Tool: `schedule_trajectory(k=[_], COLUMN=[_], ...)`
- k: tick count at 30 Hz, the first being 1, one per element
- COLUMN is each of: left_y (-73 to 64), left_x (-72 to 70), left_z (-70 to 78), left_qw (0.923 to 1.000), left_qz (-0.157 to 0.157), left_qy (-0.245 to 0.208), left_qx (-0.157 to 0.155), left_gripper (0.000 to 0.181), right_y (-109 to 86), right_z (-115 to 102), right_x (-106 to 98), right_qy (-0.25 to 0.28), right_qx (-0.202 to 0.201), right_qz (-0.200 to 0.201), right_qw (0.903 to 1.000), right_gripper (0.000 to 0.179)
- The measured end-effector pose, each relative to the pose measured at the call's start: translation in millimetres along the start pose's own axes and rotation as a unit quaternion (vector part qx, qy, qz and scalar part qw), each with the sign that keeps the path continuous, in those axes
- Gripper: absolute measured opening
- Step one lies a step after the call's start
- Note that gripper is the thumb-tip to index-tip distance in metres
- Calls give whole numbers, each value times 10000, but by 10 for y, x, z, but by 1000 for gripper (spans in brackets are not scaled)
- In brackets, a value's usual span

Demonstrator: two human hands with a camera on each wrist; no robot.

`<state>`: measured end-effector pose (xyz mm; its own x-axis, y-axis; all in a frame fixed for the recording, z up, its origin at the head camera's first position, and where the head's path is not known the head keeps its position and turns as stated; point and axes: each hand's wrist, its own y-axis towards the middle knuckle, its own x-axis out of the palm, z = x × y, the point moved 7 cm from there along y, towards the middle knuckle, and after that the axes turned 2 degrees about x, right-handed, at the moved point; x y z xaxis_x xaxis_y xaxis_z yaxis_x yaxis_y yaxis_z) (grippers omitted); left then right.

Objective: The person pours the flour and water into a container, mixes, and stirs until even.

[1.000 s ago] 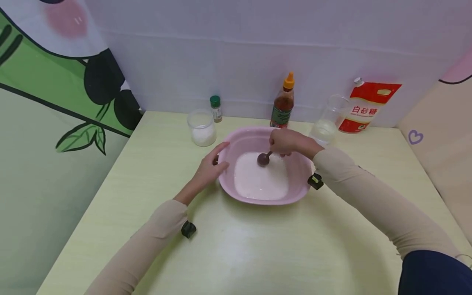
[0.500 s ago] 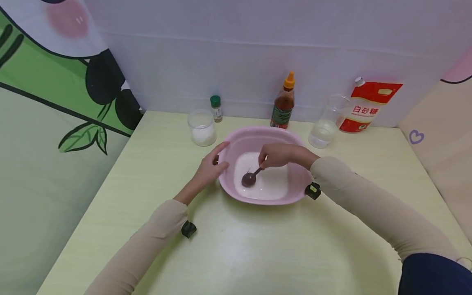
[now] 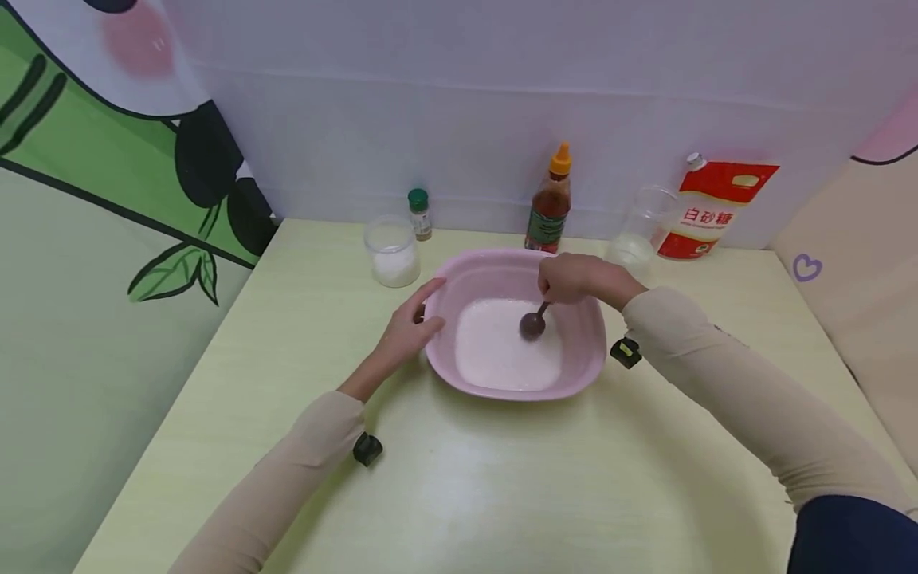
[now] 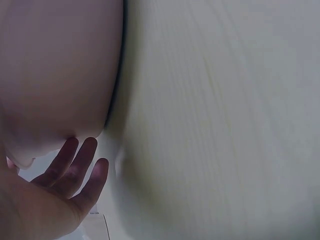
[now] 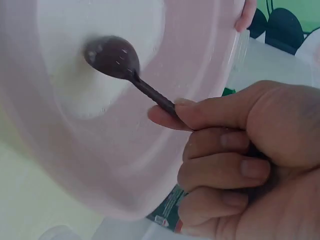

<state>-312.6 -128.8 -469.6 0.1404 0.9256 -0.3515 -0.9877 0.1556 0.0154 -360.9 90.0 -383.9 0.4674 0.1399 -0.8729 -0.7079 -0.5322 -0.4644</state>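
A pink plastic basin [image 3: 512,394] stands on the table with a shallow layer of whitish liquid [image 3: 495,351] in it. My left hand [image 3: 402,331] holds its left rim, thumb and index finger over the edge. In the left wrist view, the other fingers [image 4: 92,185] reach along the basin's outer wall. My right hand [image 3: 574,277] pinches a dark brown spoon [image 3: 532,325] by its handle between thumb and index finger, the remaining fingers curled into the palm. In the right wrist view, the spoon's bowl [image 5: 112,56] is low over the liquid, slightly blurred.
Behind the basin stand a glass jar of white granules [image 3: 394,259], a green-capped small bottle [image 3: 420,215] and an orange-topped sauce bottle [image 3: 548,211]. Back right are a clear glass cup [image 3: 634,239] and a red-and-white sugar pouch [image 3: 703,211]. A fabric backdrop [image 3: 466,143] rises behind.
The right hand has swept the spoon toward the near left of the basin, then back to the right and away. The left hand and basin have stayed in place.
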Motion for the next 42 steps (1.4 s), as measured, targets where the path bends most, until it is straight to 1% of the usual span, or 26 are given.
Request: schedule_trajectory(k=[3,5,8,11,15,18,22,27,31,37,39,42], left_y=[1,2,5,6,6,1,-6,-6,-6,-11,-18,-22], left_x=[8,9,7,3,-1,0,2,9,2,-2,4,9], left_z=[0,3,6,-4,-5,5,9,13,4,18,32,41], left_qw=[10000,10000,10000,10000,10000,10000,10000,10000,10000,10000,10000,9999], left_qz=[5,4,-2,12,20,-3,-15,-27,-7,-12,-28,-40], left_qy=[14,8,-11,-7,2,-8,-24,-24,11,22,-6,-25], left_qx=[-32,-37,-20,-16,7,15,4,29,14,53,80,98], left_gripper=[70,71,71,71,70,70,70,70,70,69,69,69], right_y=[14,23,32,41,5,-39,-92,-155,-219,-334,-356,-374], right_z=[-68,-125,-168,-154,-135,-138,-148,-162,-198,-248,-245,-226], right_x=[-20,-10,0,4,-5,-16,-14,24,61,116,148,194], right_qy=[10,7,-38,-75,-12,57,177,176,-60,-804,-890,-845], right_qx=[-48,-33,97,238,284,227,128,-14,-206,-462,-493,-519], right_qz=[383,555,776,947,1057,1098,1147,1256,1446,1963,2054,2158], right_qw=[9993,9985,9969,9952,9940,9937,9932,9919,9893,9761,9734,9714], right_gripper=[30,33,31,26,22,17,17,16,16,17,17,13])
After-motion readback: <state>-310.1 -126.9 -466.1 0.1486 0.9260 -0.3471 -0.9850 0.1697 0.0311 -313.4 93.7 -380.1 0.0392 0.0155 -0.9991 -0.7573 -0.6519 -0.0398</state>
